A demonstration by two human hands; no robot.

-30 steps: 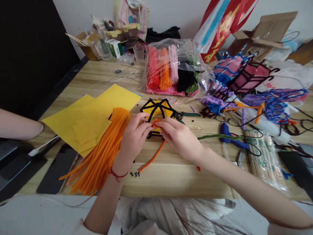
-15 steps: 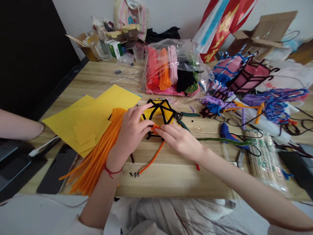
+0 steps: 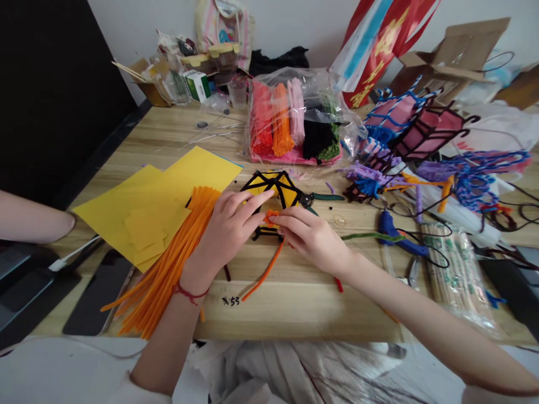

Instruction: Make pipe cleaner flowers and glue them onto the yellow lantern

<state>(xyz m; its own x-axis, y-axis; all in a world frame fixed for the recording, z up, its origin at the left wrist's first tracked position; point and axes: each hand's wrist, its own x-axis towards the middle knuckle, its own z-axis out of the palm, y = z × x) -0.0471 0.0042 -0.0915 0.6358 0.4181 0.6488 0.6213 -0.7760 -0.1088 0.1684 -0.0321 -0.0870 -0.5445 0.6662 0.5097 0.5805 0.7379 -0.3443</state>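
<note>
My left hand (image 3: 229, 224) and my right hand (image 3: 315, 233) meet near the middle of the table, their fingers closed on an orange pipe cleaner (image 3: 265, 275). Its upper end is bent into a small looped shape between my fingertips, and its loose tail hangs down toward me. Just behind my fingers sits a lantern-like frame (image 3: 273, 182) of black strips with yellow panels, partly hidden by my hands. A bundle of orange pipe cleaners (image 3: 168, 269) lies beside my left wrist. Green-handled pliers (image 3: 324, 197) touch the right side of the frame. A green pipe cleaner (image 3: 366, 235) extends past my right hand.
Yellow paper sheets (image 3: 168, 185) and a phone (image 3: 96, 294) lie at left. Behind is a clear bag of coloured pipe cleaners (image 3: 295, 120). At right are a blue glue gun (image 3: 396, 230), pink lanterns (image 3: 433, 129) and packaged sticks (image 3: 455, 269). Another person's arm (image 3: 33, 216) rests at left.
My fingers have shifted slightly on the orange pipe cleaner, and its looped end shows more. Its tail has moved slightly right. The green pipe cleaner's far end has moved left.
</note>
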